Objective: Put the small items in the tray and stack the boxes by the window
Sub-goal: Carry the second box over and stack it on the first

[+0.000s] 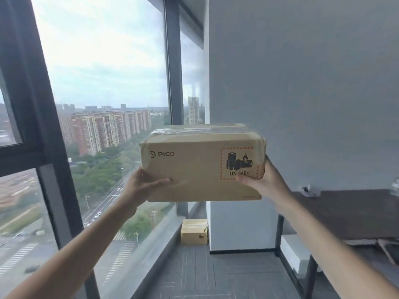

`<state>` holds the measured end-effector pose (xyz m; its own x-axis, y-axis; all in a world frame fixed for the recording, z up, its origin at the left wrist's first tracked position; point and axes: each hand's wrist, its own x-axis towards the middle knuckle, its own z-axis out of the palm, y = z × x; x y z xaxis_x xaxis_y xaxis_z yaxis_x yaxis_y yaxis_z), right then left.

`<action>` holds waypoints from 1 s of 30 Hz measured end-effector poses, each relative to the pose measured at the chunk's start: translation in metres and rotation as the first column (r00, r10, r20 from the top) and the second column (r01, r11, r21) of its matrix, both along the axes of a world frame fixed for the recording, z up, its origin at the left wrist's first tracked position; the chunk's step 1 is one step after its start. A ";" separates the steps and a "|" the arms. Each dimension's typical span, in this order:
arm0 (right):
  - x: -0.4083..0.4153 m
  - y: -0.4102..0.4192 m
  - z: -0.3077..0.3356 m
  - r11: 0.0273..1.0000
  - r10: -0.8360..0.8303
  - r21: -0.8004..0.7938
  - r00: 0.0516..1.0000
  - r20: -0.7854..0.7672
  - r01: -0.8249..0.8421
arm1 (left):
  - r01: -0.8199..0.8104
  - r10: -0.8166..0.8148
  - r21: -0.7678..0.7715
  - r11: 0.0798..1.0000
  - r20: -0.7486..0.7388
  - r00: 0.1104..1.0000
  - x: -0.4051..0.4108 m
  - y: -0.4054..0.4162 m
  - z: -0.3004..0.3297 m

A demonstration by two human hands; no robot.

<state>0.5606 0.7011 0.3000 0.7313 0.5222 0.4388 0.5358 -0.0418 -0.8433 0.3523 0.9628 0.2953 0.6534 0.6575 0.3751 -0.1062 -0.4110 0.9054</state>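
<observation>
- The left hand (pixel 143 186) grasps the lower left end of a cardboard box (pixel 194 169), its thumb laid across the front face and the rest of its fingers hidden behind the box's end.
- The right hand (pixel 262 180) grasps the lower right end of the same box, its thumb pressed on the front just under the battery warning label (pixel 239 164).
- The box hangs in the air between the two hands, held level, with the "PICO" mark just above the left hand's thumb.
- Below the hands and farther off, a smaller cardboard box (pixel 193 231) sits on the floor (pixel 194 275) in the corner against the window (pixel 103 83).
- To the right of the right hand, a dark surface (pixel 345 212) on black legs stands against the grey wall (pixel 302 83).
- The window frame (pixel 43 130) rises left of the left hand.
</observation>
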 end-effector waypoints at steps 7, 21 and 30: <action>0.127 0.161 0.007 0.993 0.120 0.011 0.992 -0.035 -0.120 | -0.105 0.105 0.008 0.994 -0.010 0.994 0.095 0.124 0.022; 0.316 0.423 -0.063 0.992 0.104 -0.056 0.987 -0.124 -0.112 | -0.021 0.018 -0.080 0.997 -0.033 0.999 0.298 0.413 -0.054; 0.416 0.557 -0.127 0.980 -0.046 -0.201 0.969 -0.243 -0.004 | 0.094 -0.129 -0.236 0.967 -0.138 0.982 0.438 0.575 -0.138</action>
<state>0.9762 1.2582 0.1730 0.8149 0.5641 0.1331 0.3104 -0.2309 -0.9221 0.7905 1.5377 0.1574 0.7648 0.6339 0.1151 0.0057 -0.1853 0.9827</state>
